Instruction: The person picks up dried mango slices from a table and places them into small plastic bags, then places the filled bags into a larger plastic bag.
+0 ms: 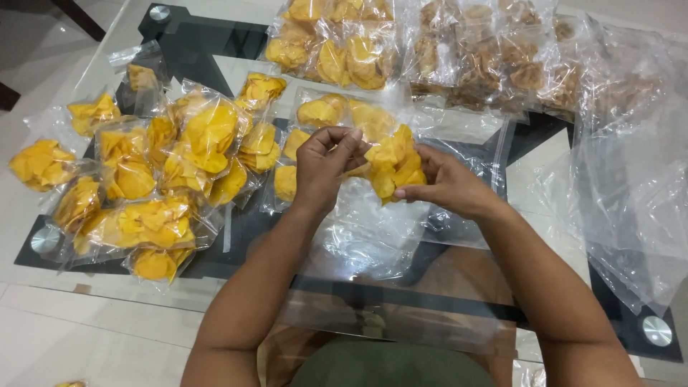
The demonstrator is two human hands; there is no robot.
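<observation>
The left hand (324, 166) and the right hand (443, 185) met above the middle of the counter (215, 276), both closed on one clear bag of yellow chips (393, 166); the left hand's fingers pinched its upper edge while the right hand cupped the filled part from the side. Under the hands lay empty clear bags (373, 236), slack and flat. To the left, a heap of filled bags of yellow chips (154, 179) covered the glass. More filled yellow bags (333, 50) and bags of brown chips (494, 61) lay along the far edge. At right lay a pile of loose plastic (631, 186). Judged from this, most bagging was done; some empty bags remained.
</observation>
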